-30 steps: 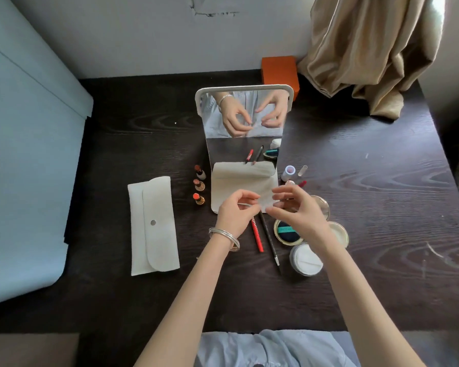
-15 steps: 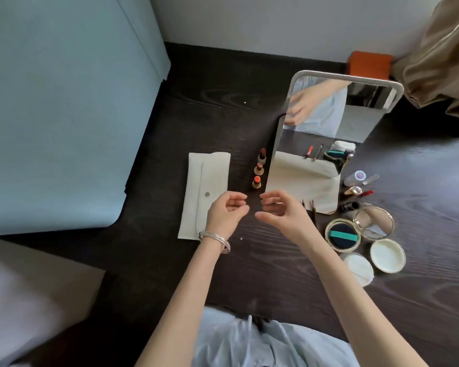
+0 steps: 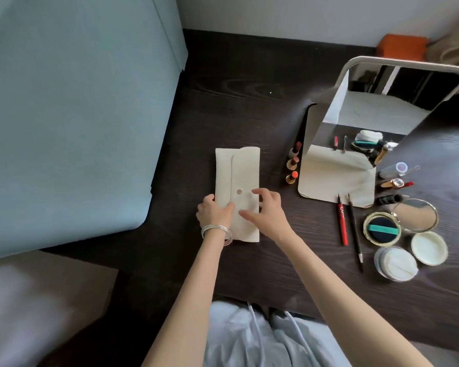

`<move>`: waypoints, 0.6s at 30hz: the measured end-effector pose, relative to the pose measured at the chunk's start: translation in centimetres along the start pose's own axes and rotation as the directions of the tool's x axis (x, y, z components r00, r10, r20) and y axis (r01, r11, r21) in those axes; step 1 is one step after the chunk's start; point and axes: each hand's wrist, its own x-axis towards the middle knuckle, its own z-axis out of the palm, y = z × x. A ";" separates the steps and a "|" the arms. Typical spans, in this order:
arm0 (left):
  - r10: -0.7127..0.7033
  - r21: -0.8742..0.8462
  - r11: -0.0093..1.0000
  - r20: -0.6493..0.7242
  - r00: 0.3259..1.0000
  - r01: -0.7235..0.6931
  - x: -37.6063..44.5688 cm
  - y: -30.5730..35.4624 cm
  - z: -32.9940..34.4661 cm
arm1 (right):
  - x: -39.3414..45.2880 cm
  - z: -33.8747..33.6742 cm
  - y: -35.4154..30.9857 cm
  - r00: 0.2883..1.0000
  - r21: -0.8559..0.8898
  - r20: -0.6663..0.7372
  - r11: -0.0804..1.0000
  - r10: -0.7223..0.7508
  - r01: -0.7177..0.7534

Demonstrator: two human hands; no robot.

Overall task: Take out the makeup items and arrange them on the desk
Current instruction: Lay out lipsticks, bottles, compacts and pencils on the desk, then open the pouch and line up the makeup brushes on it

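1. Makeup items lie spread on the right side of the dark worktop [image 3: 249, 274], and we see the white pouch [image 3: 239, 178] lying flat to their left with its flap snapped closed.
2. Our left hand [image 3: 214, 213] grips the pouch's near left edge, thumb on top of the fabric and fingers curled round the side; bangles [image 3: 215, 231] sit on that wrist.
3. Our right hand [image 3: 268, 214] hovers over the pouch's near right part with fingers spread and loosely bent; we cannot tell whether the fingertips touch the fabric.
4. Three lipsticks [image 3: 292, 165] stand uncapped in a row between the pouch and the standing mirror [image 3: 355, 123].
5. A red pencil [image 3: 341, 223] and a black pencil [image 3: 354, 229] lie side by side in front of the mirror's base.
6. Right of them we see an open compact [image 3: 382, 229] with a dark puff, its mirror lid [image 3: 415, 215], a white lid [image 3: 429, 249] and a stack of cotton pads [image 3: 395, 263].
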 end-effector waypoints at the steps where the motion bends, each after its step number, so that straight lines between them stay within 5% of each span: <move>1: -0.031 -0.038 0.999 0.016 0.999 0.031 0.3 0.0 0.0 | 0.2 0.3 -0.1 1.000 -0.015 -0.013 1.000 0.020 -0.020; 9: -0.082 -0.433 0.873 0.321 0.944 0.223 -1.5 0.4 -0.6 | -0.9 1.3 0.4 0.995 -0.098 -0.083 0.993 0.060 -0.068; 18: 0.025 -0.434 0.895 0.285 0.958 0.105 -4.1 -1.7 0.4 | -3.9 2.7 0.5 0.993 -0.386 -0.121 0.920 0.015 -0.061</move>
